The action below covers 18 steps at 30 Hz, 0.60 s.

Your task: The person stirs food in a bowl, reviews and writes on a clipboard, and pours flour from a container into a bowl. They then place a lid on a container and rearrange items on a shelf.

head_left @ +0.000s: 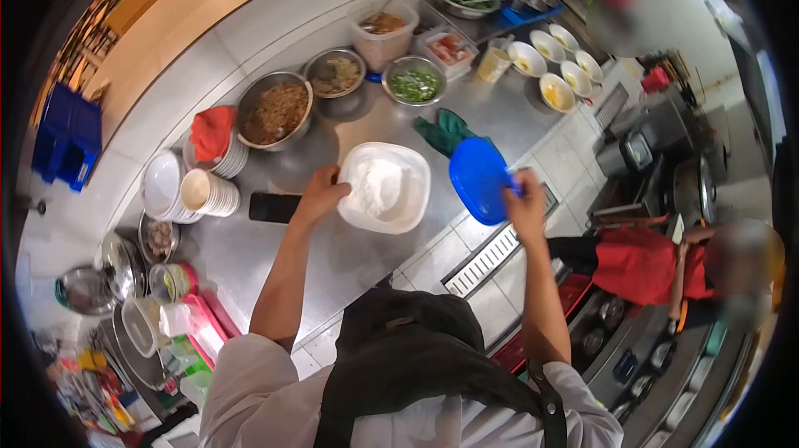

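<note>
My left hand (pixel 323 197) grips the left rim of a white plastic container (pixel 423 178), thumb over the edge. White powder (pixel 380 186) lies inside it, heaped toward the left. In my right hand (pixel 524 198) is a blue plastic lid (pixel 478 180), pinched at its right edge and held tilted, apart from the container. A dark green cloth (pixel 444 132) lies on the steel counter just behind the lid. Left of the container, close to my left wrist, rests a flat black object (pixel 275 207), perhaps a phone.
Bowls of brown minced food (pixel 277 113) and chopped greens (pixel 414 84) stand along the back of the counter (pixel 333 277). Several white bowls (pixel 558 92) are at the far right. Stacked paper cups (pixel 218 193) stand left. A person in a red apron (pixel 637 265) works at the right.
</note>
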Available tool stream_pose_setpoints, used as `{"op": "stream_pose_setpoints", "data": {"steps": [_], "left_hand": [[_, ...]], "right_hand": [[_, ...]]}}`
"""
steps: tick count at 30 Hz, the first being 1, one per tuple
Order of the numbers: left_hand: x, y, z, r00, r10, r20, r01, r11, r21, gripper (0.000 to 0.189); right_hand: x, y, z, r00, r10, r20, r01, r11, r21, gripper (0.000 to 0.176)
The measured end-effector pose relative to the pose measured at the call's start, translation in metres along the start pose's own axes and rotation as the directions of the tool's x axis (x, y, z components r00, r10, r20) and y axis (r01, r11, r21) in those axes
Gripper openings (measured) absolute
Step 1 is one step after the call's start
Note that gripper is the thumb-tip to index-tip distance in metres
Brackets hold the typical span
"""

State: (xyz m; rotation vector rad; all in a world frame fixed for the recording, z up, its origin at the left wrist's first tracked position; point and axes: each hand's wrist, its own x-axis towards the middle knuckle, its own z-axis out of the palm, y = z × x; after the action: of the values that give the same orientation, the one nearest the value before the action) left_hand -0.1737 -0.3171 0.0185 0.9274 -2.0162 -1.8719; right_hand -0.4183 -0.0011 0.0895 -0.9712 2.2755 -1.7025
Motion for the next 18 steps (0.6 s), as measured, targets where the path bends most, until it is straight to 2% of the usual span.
{"op": "stream_pose_setpoints", "data": {"steps": [1, 2, 3, 5, 6, 7, 8, 9, 10, 11, 13, 15, 16, 17, 18], "left_hand": [[0.002, -0.009, -0.002, 0.998, -0.012, 0.064, 0.017, 0.996, -0.087, 0.034], [-0.005, -0.022, 0.0, 0.997, -0.041, 0.067, 0.061, 0.945, -0.322, 0.042], [-0.025, 0.008, 0.008, 0.994, -0.09, 0.058, 0.106, 0.891, -0.442, 0.051], [-0.035, -0.025, -0.01, 0.989, -0.148, 0.024, 0.141, 0.863, -0.485, 0.066], [-0.042, -0.022, -0.016, 0.993, -0.12, 0.02, 0.116, 0.872, -0.475, 0.069], [-0.047, -0.015, -0.02, 0.991, -0.131, -0.036, 0.108, 0.918, -0.382, 0.076], [-0.053, 0.006, -0.023, 0.988, -0.156, 0.022, 0.153, 0.917, -0.369, 0.084], [-0.056, 0.012, -0.027, 0.991, -0.122, 0.06, 0.136, 0.925, -0.355, 0.087], [-0.065, 0.026, -0.029, 0.984, -0.18, 0.015, 0.173, 0.917, -0.359, 0.086], [-0.078, 0.043, -0.022, 0.97, -0.239, -0.041, 0.209, 0.91, -0.359, 0.086], [-0.089, 0.068, -0.005, 0.971, -0.171, 0.165, 0.219, 0.916, -0.336, 0.08], [-0.099, 0.087, 0.029, 0.945, -0.276, 0.176, 0.309, 0.93, -0.198, 0.085], [-0.103, 0.093, 0.045, 0.932, -0.321, 0.169, 0.343, 0.931, -0.127, 0.088], [-0.107, 0.086, 0.059, 0.927, -0.337, 0.167, 0.356, 0.929, -0.101, 0.087], [-0.11, 0.07, 0.071, 0.922, -0.351, 0.164, 0.366, 0.928, -0.072, 0.087]], "right_hand": [[-0.014, 0.036, 0.02, 0.999, -0.031, 0.045, 0.03, 0.999, 0.01, 0.02], [-0.025, 0.042, 0.042, 0.959, -0.273, 0.079, 0.284, 0.939, -0.194, 0.02], [-0.037, 0.063, 0.061, 0.916, -0.347, 0.201, 0.397, 0.859, -0.323, 0.011], [-0.059, 0.094, 0.096, 0.818, -0.355, 0.453, 0.53, 0.77, -0.354, 0.005], [-0.069, 0.103, 0.105, 0.758, -0.489, 0.432, 0.642, 0.676, -0.361, 0.008], [-0.074, 0.103, 0.114, 0.743, -0.608, 0.279, 0.666, 0.633, -0.395, 0.005], [-0.078, 0.101, 0.113, 0.785, -0.464, 0.409, 0.618, 0.626, -0.476, 0.013], [-0.083, 0.093, 0.103, 0.831, -0.4, 0.386, 0.55, 0.693, -0.466, 0.017], [-0.085, 0.088, 0.101, 0.859, -0.353, 0.372, 0.497, 0.753, -0.432, 0.022], [-0.094, 0.096, 0.093, 0.911, -0.317, 0.264, 0.403, 0.817, -0.412, 0.024], [-0.128, 0.114, 0.065, 0.975, -0.216, 0.053, 0.222, 0.92, -0.323, 0.028], [-0.189, 0.163, 0.021, 0.987, 0.102, -0.126, -0.13, 0.961, -0.245, 0.032], [-0.233, 0.206, 0.006, 0.906, 0.296, -0.304, -0.303, 0.953, 0.023, 0.032], [-0.275, 0.242, -0.025, 0.823, 0.46, -0.333, -0.414, 0.887, 0.203, 0.03], [-0.316, 0.283, -0.063, 0.565, 0.773, -0.288, -0.7, 0.634, 0.328, 0.021]]}}
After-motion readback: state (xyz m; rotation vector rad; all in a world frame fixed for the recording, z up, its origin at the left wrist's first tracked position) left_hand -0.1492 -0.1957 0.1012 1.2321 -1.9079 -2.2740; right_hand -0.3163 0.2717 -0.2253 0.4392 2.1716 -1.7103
